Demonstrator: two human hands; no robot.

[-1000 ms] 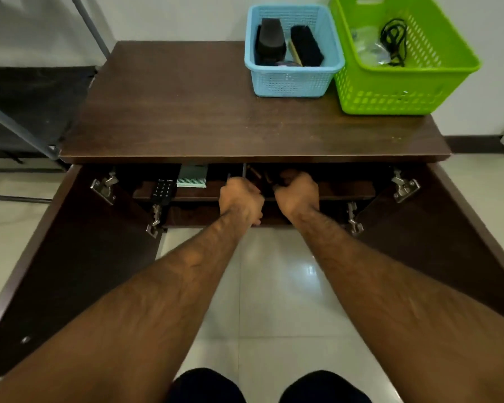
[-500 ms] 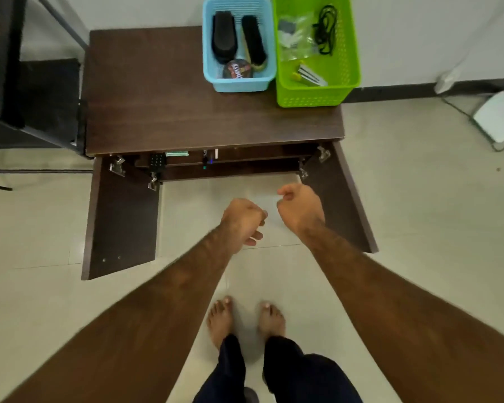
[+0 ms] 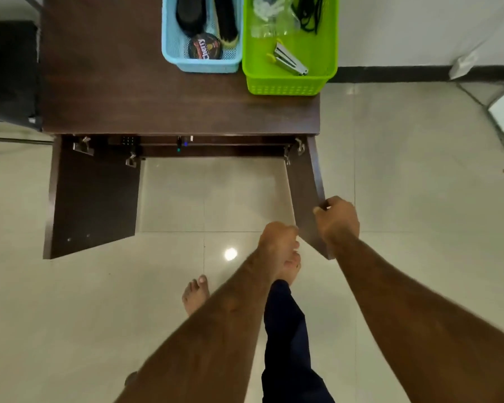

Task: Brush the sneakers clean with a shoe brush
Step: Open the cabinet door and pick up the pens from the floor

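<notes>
brush [image 3: 190, 16] in blue basket [image 3: 169, 55] on worktop [image 3: 105, 82], well apart from both hands | right hand [image 3: 336, 219] grips door [image 3: 304, 193] edge | left hand [image 3: 278, 239] curled, holding nothing

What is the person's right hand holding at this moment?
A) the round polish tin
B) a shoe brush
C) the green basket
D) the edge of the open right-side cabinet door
D: the right hand has its fingers curled round the outer edge of the open cabinet door, well away from the things on the cabinet top.

Cabinet top [image 3: 122, 91]: blue basket [image 3: 204, 66], green basket [image 3: 285, 87]
</notes>
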